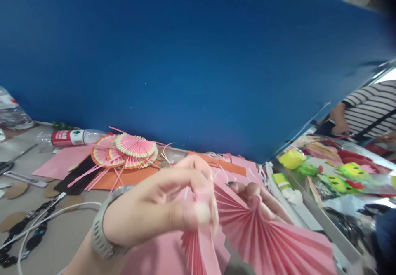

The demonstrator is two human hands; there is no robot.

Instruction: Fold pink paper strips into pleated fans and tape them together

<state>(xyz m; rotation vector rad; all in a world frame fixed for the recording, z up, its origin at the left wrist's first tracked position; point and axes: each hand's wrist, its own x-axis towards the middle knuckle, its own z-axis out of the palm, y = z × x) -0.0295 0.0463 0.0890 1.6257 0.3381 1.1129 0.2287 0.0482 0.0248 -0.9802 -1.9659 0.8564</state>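
Note:
My left hand (167, 203), with a grey-strapped watch (103, 229) on its wrist, is closed with thumb and fingers pinching a narrow pleated piece of pink paper (198, 252). Its folds hang below the fingers. To its right, my right hand (267, 205) is partly behind a spread pink paper fan (275, 242) and grips it near its gathered middle. The fan's pleats open out to both sides of that point. Whether the two pleated pieces are joined is hidden behind my left hand. Flat pink paper (147, 256) lies beneath.
Finished-looking pink and orange paper rosettes (136, 149) lie at the back left, beside a plastic bottle (74, 137). A box cutter (26, 179), black beads (34, 242) and a white cable (71, 206) are at left. A blue partition (185, 60) stands behind. A person in stripes (371, 106) is at right.

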